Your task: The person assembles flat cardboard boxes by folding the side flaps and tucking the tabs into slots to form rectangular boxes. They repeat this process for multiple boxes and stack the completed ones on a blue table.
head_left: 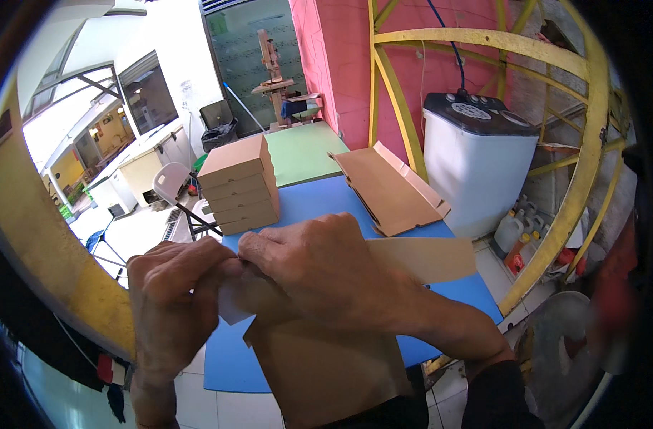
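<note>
A partly folded brown cardboard box (326, 368) is tilted toward me at the table's near edge, one long flap reaching out to the right. My left hand (176, 286) is closed, its fingertips pinching the box's upper left corner. My right hand (319, 261) is closed on the same corner, thumb and fingers meeting those of the left. Both hands hide the exact fold between them. Beyond them, a neat stack of closed cardboard boxes (240, 204) stands on the blue table (233, 357). Flat cardboard blanks (391, 189) lie to its right.
A green tabletop (308, 150) adjoins the blue one at the far side. To the right stand a yellow metal frame (591, 136), a white washing machine (476, 164) and several plastic jugs (512, 232). A white chair (170, 180) is at the left.
</note>
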A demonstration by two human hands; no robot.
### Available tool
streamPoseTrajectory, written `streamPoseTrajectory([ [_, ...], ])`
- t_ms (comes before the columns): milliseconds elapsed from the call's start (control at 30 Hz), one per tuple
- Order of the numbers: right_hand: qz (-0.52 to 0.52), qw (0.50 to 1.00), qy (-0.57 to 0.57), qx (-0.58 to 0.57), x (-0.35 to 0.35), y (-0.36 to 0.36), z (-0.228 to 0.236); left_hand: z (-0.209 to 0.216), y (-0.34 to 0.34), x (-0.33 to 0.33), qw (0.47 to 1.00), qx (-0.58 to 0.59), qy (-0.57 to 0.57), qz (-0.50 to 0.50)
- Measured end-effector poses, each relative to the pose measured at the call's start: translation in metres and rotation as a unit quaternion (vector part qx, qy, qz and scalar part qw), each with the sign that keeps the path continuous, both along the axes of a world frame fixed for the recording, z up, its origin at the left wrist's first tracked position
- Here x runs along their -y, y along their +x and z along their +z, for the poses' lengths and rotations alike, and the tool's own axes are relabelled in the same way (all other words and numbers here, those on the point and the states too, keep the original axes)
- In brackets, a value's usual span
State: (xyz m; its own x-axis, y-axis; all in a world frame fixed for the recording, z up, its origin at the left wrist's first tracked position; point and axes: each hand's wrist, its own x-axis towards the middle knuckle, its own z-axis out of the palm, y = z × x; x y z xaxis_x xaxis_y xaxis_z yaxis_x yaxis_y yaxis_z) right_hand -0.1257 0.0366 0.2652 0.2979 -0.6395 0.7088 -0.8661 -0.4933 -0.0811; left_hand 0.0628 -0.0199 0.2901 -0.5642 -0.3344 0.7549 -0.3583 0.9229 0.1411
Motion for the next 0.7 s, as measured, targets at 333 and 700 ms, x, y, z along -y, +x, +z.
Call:
streamPoseTrajectory([
  [333, -0.094, 0.994, 0.053, 0.011, -0.019, -0.081, -0.028, 0.001, 0.065, 0.032, 0.997, -0.014, 0.047, 0.056],
  [700, 0.015, 0.988, -0.051, 0.148, -0.041, -0.093, -0.02, -0.015, 0.078, 0.087, 0.94, -0.083, 0.318, -0.093],
])
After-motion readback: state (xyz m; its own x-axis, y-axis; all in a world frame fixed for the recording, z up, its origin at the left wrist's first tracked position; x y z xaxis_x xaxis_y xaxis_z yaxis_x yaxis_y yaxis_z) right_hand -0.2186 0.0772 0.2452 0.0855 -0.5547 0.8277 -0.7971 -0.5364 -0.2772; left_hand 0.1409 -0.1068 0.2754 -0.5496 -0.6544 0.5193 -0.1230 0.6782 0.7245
